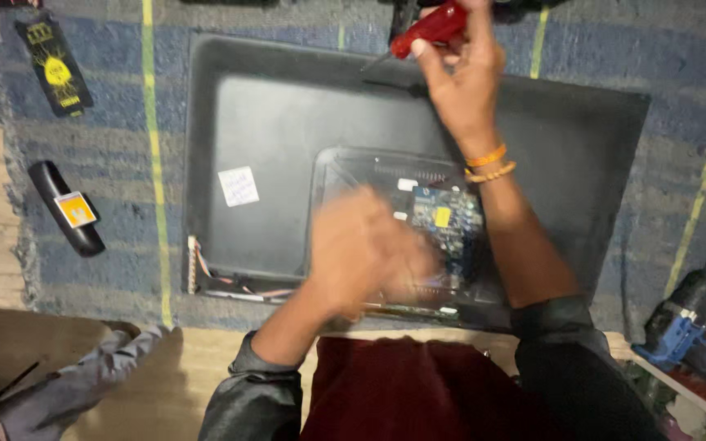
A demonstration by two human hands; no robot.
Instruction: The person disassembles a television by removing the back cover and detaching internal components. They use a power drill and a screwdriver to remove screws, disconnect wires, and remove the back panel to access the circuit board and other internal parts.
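- There was one big grey flat panel (288, 114), the back of a screen, lying face down on a blue striped rug (100, 147).
- One blue circuit board (444, 220) sat in an open see-through box near the panel's near edge, a bit right of the middle.
- One white sticker (239, 186) was on the panel, left of the board.
- A bunch of thin wires (226, 282) came out at the panel's near left corner.
- There was one red-handled screwdriver (428, 28). It was at the far edge of the panel, with its tip pointing left and down at the panel.
- The right hand (463, 77) was wrapped tight around the red handle. Two orange bands (488, 163) were on that wrist.
- The left hand (365, 249) was over the panel's near edge, just left of the board. It was blurry, so I cannot tell if it was closed or loose, or if it held anything.
- One black remote (67, 208) with a yellow patch lay on the rug, left of the panel.
- One black flat packet (55, 65) with yellow marks lay near the rug's far left corner.
- One blue and black power drill (688, 314) lay at the right, well apart from both hands.
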